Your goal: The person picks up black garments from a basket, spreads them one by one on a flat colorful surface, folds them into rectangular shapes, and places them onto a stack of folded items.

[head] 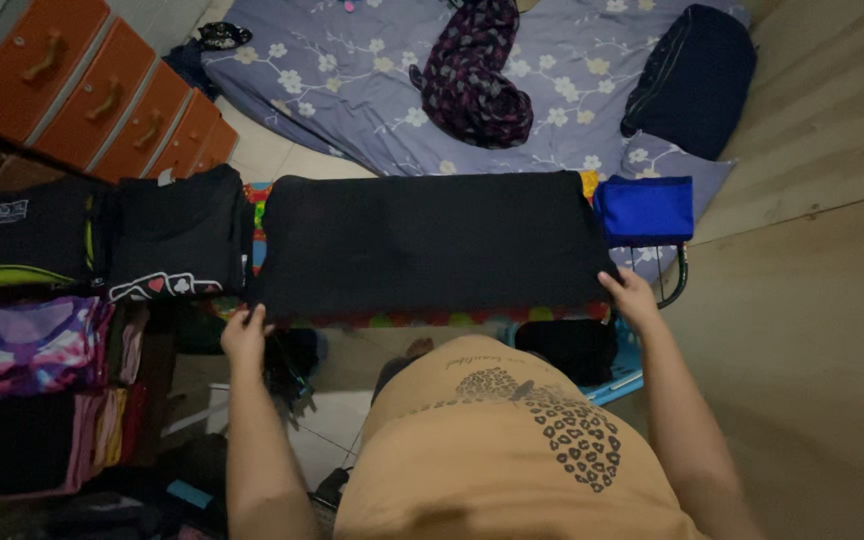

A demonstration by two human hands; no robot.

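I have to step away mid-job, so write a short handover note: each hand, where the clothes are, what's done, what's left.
Left hand: grips the near left corner of the black garment.
Right hand: grips its near right corner.
The black garment lies spread flat as a wide rectangle on the ironing board, with a folded blue cloth at the board's right end.
Done: folded black shirts and coloured stacks sit to the left.
Left: the spread garment looks only partly folded; a patterned scarf and dark bag lie on the mattress.
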